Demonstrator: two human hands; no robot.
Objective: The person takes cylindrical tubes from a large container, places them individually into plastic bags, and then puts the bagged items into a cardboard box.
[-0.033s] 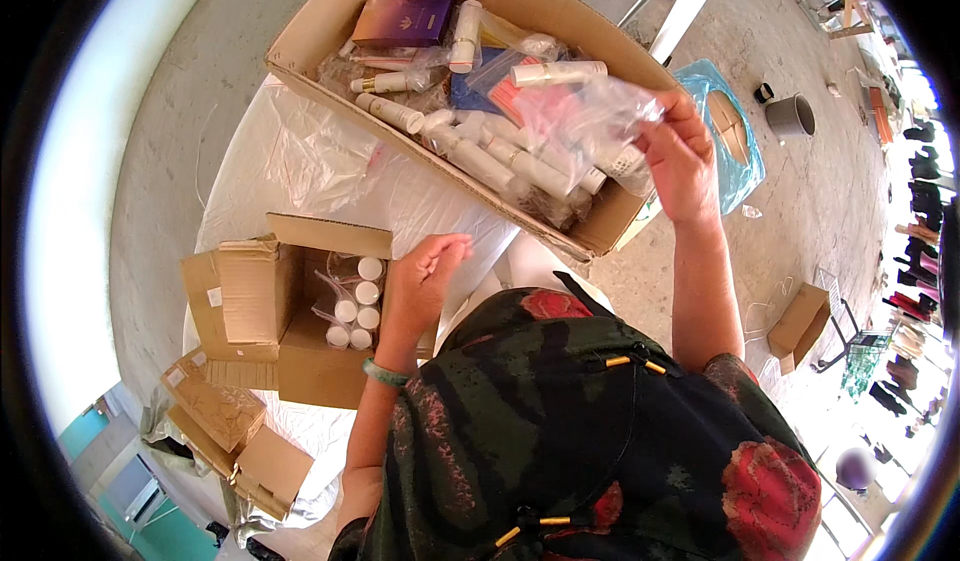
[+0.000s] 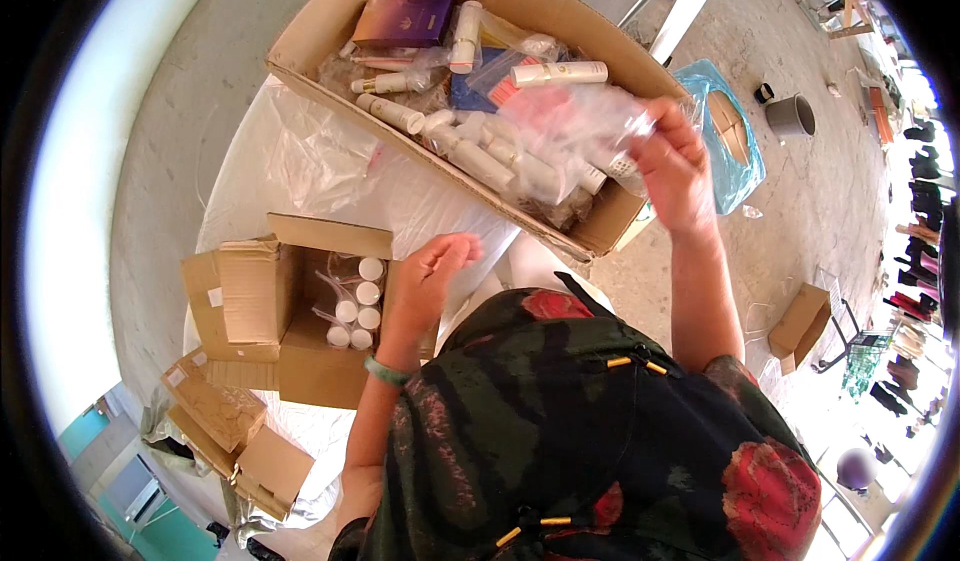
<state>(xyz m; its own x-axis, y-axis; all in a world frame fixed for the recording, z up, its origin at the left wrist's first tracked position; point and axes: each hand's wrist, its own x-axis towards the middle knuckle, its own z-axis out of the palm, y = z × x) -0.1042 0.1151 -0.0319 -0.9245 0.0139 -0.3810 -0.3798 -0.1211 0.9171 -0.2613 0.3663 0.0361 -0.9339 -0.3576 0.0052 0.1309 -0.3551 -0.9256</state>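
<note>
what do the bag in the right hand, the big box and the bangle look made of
Bag: thin, glossy clear plastic, judging by its see-through creases and bright glints.
Big box: matt brown cardboard, by its plain tan walls and folded corners.
Bangle: perhaps polished stone, from its smooth pale-green look, but glass or plastic is possible.

Right hand (image 2: 680, 169) pinches clear plastic bag (image 2: 580, 126) above large carton (image 2: 575, 23) of white tubes (image 2: 560, 73) plus purple box (image 2: 403, 19). Left hand (image 2: 432, 276) loosely curled, just beside small open carton (image 2: 318, 379) holding white-capped bottles (image 2: 368, 294). Blue bag (image 2: 748, 181) right of large carton; grey bin (image 2: 790, 117) on floor (image 2: 822, 171).
</note>
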